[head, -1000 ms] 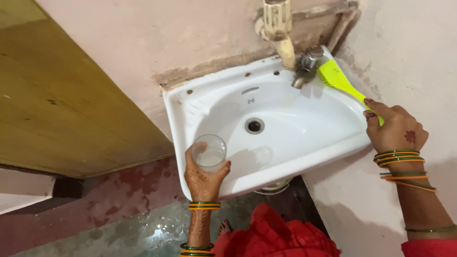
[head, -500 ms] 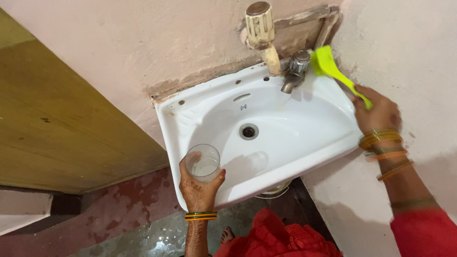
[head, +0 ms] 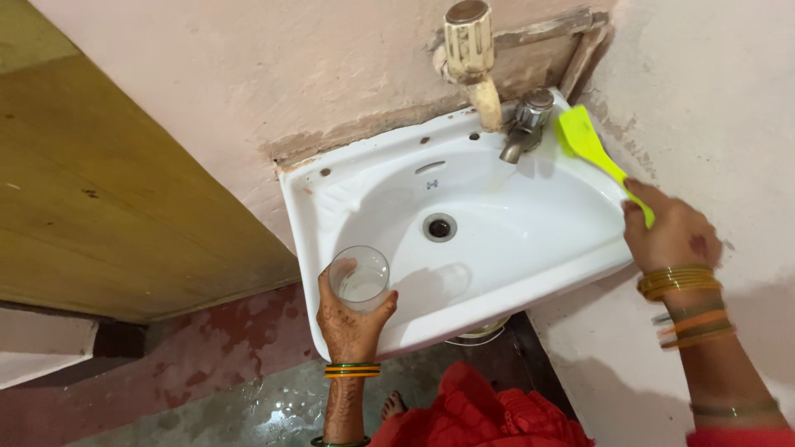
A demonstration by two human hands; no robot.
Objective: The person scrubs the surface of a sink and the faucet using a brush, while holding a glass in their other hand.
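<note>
My left hand point(head: 351, 323) grips a clear drinking glass point(head: 359, 276) with a little water in it, held over the front left rim of a white wall-mounted washbasin point(head: 580, 257). In my right hand point(head: 669, 236) is the handle of a bright yellow-green brush point(head: 586, 142). Its head rests on the basin's back right corner, just right of the metal tap point(head: 523, 124). The drain point(head: 439, 227) lies in the middle of the bowl.
A cream valve and pipe point(head: 470, 50) come out of the pink wall above the tap. A yellow-brown wooden panel point(head: 108, 182) stands to the left. The white wall point(head: 704, 99) closes in on the right. Below is a wet floor point(head: 265, 406) and my red clothing point(head: 489, 414).
The brush slid back and forth along the basin's back right corner, up toward the tap and then down again. The glass stayed in place at the front rim.
</note>
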